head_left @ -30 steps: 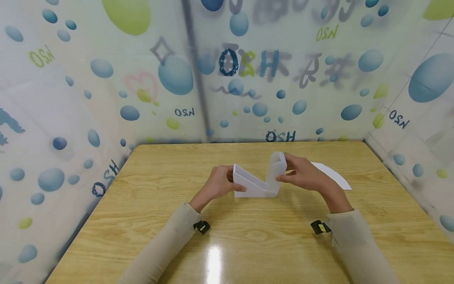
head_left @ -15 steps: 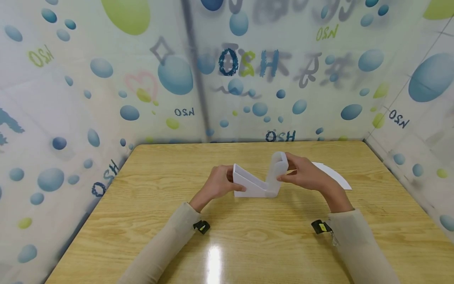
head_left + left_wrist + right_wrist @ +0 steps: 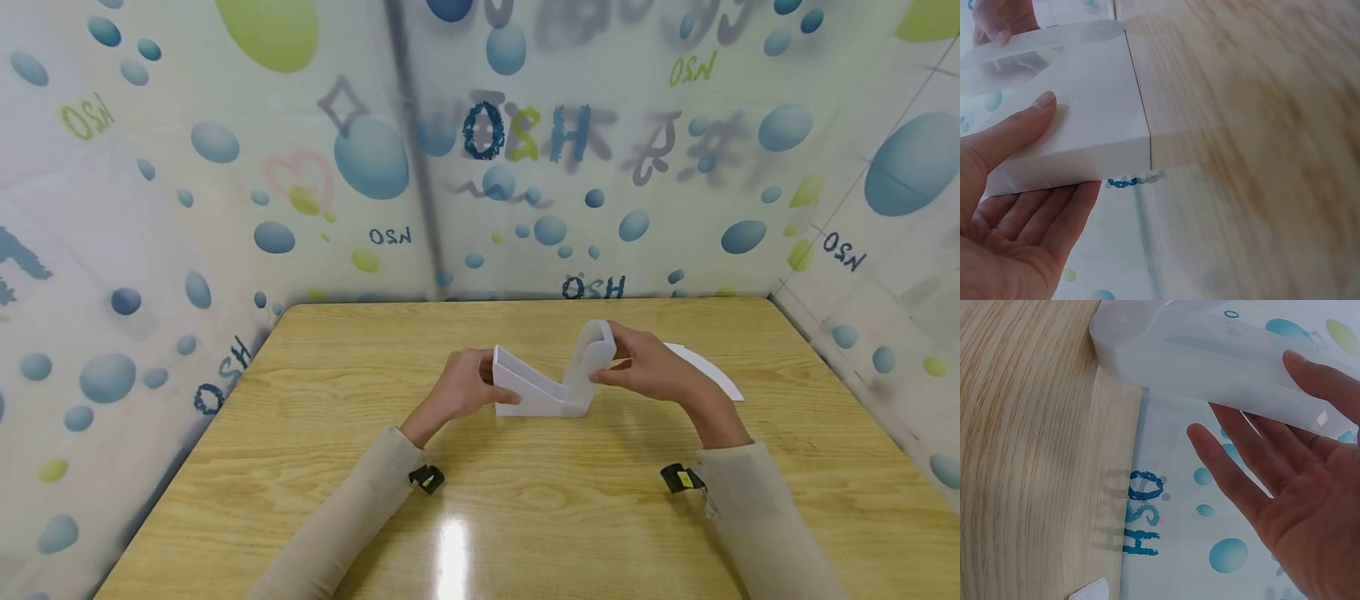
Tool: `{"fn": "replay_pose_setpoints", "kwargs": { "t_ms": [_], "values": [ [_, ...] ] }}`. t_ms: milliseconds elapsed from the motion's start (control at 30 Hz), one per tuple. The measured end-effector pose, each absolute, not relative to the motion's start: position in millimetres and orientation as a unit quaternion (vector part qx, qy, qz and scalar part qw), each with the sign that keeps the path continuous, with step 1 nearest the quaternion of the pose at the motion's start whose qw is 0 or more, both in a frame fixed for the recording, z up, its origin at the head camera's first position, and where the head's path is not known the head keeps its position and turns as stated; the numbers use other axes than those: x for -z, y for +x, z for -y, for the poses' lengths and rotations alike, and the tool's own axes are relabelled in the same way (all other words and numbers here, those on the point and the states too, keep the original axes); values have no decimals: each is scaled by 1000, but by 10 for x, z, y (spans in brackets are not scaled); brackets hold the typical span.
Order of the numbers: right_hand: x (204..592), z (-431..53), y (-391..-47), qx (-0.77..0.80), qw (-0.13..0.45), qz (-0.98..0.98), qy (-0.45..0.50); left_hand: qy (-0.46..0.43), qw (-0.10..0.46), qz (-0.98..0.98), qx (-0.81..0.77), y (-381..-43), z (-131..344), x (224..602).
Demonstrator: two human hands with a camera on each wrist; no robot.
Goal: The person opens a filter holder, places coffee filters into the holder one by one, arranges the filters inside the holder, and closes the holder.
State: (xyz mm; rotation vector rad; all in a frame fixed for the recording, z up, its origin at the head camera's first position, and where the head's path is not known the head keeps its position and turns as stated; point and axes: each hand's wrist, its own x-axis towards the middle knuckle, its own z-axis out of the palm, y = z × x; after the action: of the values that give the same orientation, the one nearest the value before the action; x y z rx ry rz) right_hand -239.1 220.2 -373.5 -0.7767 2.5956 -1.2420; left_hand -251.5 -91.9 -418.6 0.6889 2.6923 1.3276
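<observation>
A white slant-topped case [image 3: 534,403] stands on the wooden table. From its right end a frosted, translucent cover [image 3: 582,371] rises at an angle, joined at the lower corner. My left hand [image 3: 467,387] grips the case's left end; in the left wrist view the thumb lies on the broad white face [image 3: 1094,100] and the fingers are underneath. My right hand [image 3: 647,367] holds the cover's upper end. The right wrist view shows its thumb on one side of the cover [image 3: 1204,369] and its fingers along the other, the index finger apart from it.
A white curved sheet [image 3: 708,372] lies on the table behind my right hand. The wooden table [image 3: 360,350] reaches back to a wall covering [image 3: 300,108] printed with blue and green drops. A black strap [image 3: 681,479] sits by the right cuff.
My right hand has moved slightly right, tilting the translucent cover a little farther from the white case. The left hand and the case stay where they were.
</observation>
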Motion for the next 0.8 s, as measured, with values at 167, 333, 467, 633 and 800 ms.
{"fn": "replay_pose_setpoints", "kwargs": {
  "t_ms": [167, 333, 467, 633, 800],
  "values": [
    [3746, -2212, -2397, 416, 78, -867, -261, 223, 33, -874, -431, -2512, 919, 4180],
    [3747, -2218, -2397, 417, 77, -866, -263, 223, 34, -874, -431, -2514, 922, 4182],
    [3732, -2219, -2388, 417, 78, -868, -260, 225, 35, -874, -430, -2514, 928, 4181],
    [3719, -2226, -2384, 417, 79, -868, -258, 226, 36, -873, -430, -2510, 929, 4175],
    [3722, -2245, -2389, 421, 81, -867, -254, 225, 36, -873, -432, -2508, 926, 4170]
  ]
}}
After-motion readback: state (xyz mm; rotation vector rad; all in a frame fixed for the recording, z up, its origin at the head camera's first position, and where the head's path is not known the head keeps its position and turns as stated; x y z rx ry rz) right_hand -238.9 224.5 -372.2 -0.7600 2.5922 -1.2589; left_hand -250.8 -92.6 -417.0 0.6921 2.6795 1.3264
